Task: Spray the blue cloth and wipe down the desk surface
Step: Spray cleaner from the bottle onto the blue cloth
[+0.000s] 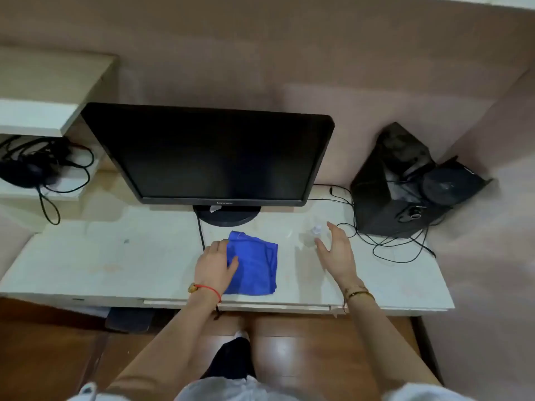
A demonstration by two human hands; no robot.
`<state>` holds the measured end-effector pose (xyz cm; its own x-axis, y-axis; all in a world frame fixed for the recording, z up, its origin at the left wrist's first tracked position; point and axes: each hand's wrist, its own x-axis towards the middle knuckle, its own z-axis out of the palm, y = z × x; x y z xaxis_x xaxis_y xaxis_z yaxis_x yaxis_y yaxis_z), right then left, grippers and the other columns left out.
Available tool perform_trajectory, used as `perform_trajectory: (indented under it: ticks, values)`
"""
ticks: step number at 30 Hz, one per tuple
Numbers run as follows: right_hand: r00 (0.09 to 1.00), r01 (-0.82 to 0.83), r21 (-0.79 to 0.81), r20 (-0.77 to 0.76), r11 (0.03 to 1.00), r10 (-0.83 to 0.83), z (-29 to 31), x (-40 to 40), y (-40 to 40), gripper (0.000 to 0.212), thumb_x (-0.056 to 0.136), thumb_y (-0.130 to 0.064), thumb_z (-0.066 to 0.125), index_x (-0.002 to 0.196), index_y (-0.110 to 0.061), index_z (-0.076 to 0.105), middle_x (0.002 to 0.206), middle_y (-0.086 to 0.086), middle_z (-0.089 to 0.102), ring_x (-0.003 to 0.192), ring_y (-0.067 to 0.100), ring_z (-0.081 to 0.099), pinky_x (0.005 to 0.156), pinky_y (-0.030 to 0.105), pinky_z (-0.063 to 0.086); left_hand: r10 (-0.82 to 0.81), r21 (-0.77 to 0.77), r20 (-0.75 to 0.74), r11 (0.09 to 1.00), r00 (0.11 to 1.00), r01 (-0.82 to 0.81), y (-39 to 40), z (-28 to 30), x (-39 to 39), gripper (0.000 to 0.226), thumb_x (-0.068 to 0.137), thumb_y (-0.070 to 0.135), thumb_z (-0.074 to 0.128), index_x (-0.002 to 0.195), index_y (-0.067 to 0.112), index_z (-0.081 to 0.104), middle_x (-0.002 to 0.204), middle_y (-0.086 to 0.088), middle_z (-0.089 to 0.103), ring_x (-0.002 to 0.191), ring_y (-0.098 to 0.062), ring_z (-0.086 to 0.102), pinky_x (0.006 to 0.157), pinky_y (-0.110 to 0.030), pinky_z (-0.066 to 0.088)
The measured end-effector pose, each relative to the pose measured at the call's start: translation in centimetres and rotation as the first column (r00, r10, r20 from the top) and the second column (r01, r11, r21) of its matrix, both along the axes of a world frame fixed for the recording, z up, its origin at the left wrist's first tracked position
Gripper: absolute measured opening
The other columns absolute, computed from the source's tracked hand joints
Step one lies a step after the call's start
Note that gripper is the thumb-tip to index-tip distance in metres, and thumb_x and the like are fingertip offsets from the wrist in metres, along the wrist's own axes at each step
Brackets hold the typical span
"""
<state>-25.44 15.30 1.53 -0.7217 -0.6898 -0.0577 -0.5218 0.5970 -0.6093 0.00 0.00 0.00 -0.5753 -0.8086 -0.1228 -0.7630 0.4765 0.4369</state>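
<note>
Left hand (215, 263) lies flat, pinning the blue cloth (254, 263) on the table (115, 256) before the monitor (208, 154); right hand (335, 250), spread and empty, nears the clear spray bottle (314, 234), which a clumsy reach could tip.

red string bracelet (209, 290), gold bangles (357, 292)
</note>
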Motion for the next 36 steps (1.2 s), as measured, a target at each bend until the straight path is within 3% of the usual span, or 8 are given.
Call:
perform_trajectory:
  ticks: [5,12,17,21,23,26,33,36]
  values:
    - [0.99,0.081,0.016,0.111,0.997,-0.082,-1.3,0.0,-2.4,0.05,0.099,-0.024,0.058,0.143,-0.004,0.047,0.143,0.014,0.053,0.133,0.031,0.047,0.112,0.039,0.037,0.025,0.148,0.216,0.987,0.976,-0.058,-1.2,-1.4,-1.4,0.073,0.097,0.05,0.054,0.152,0.009,0.028,0.143,-0.01,0.047,0.13,-0.027,0.047,0.099,-0.036,0.047]
    - [0.973,0.175,-0.029,0.159,0.984,-0.169,-3.3,-0.2,-3.5,0.018,0.097,-0.016,0.056,0.113,-0.013,0.062,0.11,0.007,0.068,0.105,0.027,0.063,0.087,0.038,0.053,0.101,0.257,0.329,0.947,0.939,-0.192,-2.3,-2.6,-2.2,0.067,0.09,0.051,0.065,0.138,0.011,0.04,0.135,-0.007,0.054,0.122,-0.026,0.056,0.1,-0.036,0.044]
    - [0.966,0.192,-0.09,0.192,0.977,-0.173,-2.6,0.0,-3.1,0.005,0.099,-0.018,0.055,0.101,-0.015,0.058,0.093,0.005,0.067,0.086,0.028,0.064,0.072,0.031,0.05,0.218,0.465,0.216,0.834,0.952,-0.296,-3.5,-2.7,-2.3,0.044,0.085,0.039,0.073,0.116,0.011,0.058,0.115,-0.006,0.066,0.104,-0.027,0.062,0.089,-0.036,0.05]
    - [0.953,0.176,-0.204,0.28,0.963,-0.114,0.2,1.3,-2.5,0.007,0.098,-0.017,0.058,0.101,-0.014,0.053,0.093,-0.004,0.067,0.088,0.02,0.065,0.068,0.009,0.048,0.271,0.655,-0.09,0.741,0.958,-0.148,-3.9,-0.4,-2.4,0.032,0.085,0.034,0.074,0.11,0.018,0.062,0.102,-0.002,0.065,0.094,-0.023,0.062,0.074,-0.029,0.046]
    - [0.947,0.168,-0.283,0.311,0.944,-0.076,2.3,2.3,-2.1,0.007,0.098,-0.018,0.059,0.096,-0.019,0.052,0.096,-0.006,0.068,0.096,0.013,0.066,0.072,0.008,0.048,0.306,0.71,-0.204,0.7,0.93,-0.075,-3.8,1.4,-2.3,0.017,0.092,0.027,0.069,0.106,0.023,0.06,0.104,-0.001,0.066,0.093,-0.018,0.063,0.072,-0.028,0.049]
    - [0.94,0.164,-0.357,0.34,0.92,-0.036,5.4,3.7,-1.6,0.009,0.1,-0.024,0.057,0.093,-0.024,0.053,0.096,-0.001,0.07,0.095,0.001,0.066,0.073,0.005,0.046,0.388,0.751,-0.321,0.66,0.864,-0.017,-3.5,4.2,-2.1,0.011,0.095,0.02,0.064,0.101,0.028,0.059,0.103,0.001,0.067,0.093,-0.019,0.065,0.07,-0.028,0.05]
    - [0.95,0.022,-0.483,0.283,0.875,0.132,8.8,5.3,0.5,0.021,0.103,-0.032,0.049,0.124,-0.034,0.053,0.101,0.011,0.052,0.075,0.019,0.065,0.064,0.02,0.049,0.643,0.869,-0.445,0.478,0.623,0.127,-1.1,9.8,-1.0,0.042,0.082,0.023,0.074,0.122,0.02,0.062,0.113,-0.007,0.074,0.1,-0.029,0.072,0.069,-0.036,0.059]
    - [0.959,-0.041,-0.526,0.219,0.85,0.181,10.2,5.8,1.5,0.028,0.102,-0.027,0.049,0.128,-0.037,0.052,0.099,0.001,0.052,0.066,0.019,0.057,0.063,0.019,0.046,0.675,0.865,-0.485,0.463,0.556,0.193,0.8,11.5,-0.8,0.031,0.091,0.016,0.068,0.122,0.021,0.063,0.111,-0.006,0.076,0.099,-0.027,0.073,0.068,-0.037,0.06]
